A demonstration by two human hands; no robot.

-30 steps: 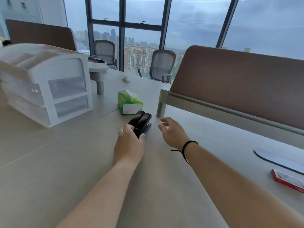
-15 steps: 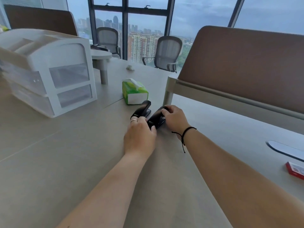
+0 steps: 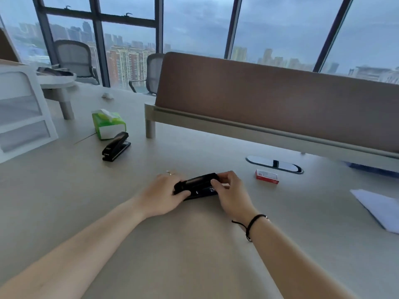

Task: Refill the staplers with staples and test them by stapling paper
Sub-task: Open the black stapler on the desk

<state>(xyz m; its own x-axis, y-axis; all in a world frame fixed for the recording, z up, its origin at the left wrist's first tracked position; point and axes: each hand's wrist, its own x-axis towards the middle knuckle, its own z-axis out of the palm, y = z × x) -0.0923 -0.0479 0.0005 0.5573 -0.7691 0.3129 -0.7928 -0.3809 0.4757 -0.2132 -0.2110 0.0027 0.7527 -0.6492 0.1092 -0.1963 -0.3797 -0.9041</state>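
We hold a black stapler between both hands in the middle of the pale, matte tabletop. Our left hand wraps around its left end, thumb pressed along the near side, a thin ring on one finger. Our right hand closes on its right end, fingertips over the top and thumb on the near edge. The stapler is a long, narrow bar with a smooth glossy top, and it lies shut and low against the tabletop.

A second stapler, also black and shut, rests well apart to the far left, just beside a green and white tissue pack of soft crinkled plastic. To our right lies a small red and white cardboard box, and farther right a folded sheet of white paper. A white plastic drawer unit with frosted fronts stands at the left edge.
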